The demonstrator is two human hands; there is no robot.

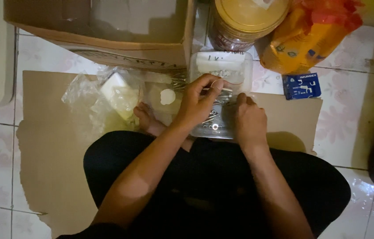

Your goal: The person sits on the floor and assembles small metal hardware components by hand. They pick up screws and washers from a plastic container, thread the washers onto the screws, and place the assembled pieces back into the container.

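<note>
Brown cardboard sheet (50,146) covers the tiled floor (355,124) under a seated person in dark trousers. On its left part lies a crumpled clear plastic bag (107,95) with a pale block inside, and behind that stands an open cardboard box (107,44). Near the middle, the left hand (198,104) reaches over a clear plastic tray (220,95) of small screws (213,123) and washers, its thumb and forefinger pinched together on a small metal part too tiny to make out. The tray rests on the sheet just in front of the knees. Beside it, the right hand (249,119) lies curled against the tray's right edge; whether it grips anything I cannot tell. Further back are a jar with a yellow lid (249,17) and an orange bag (306,35), with a small blue packet (301,86) on the floor to the right.
</note>
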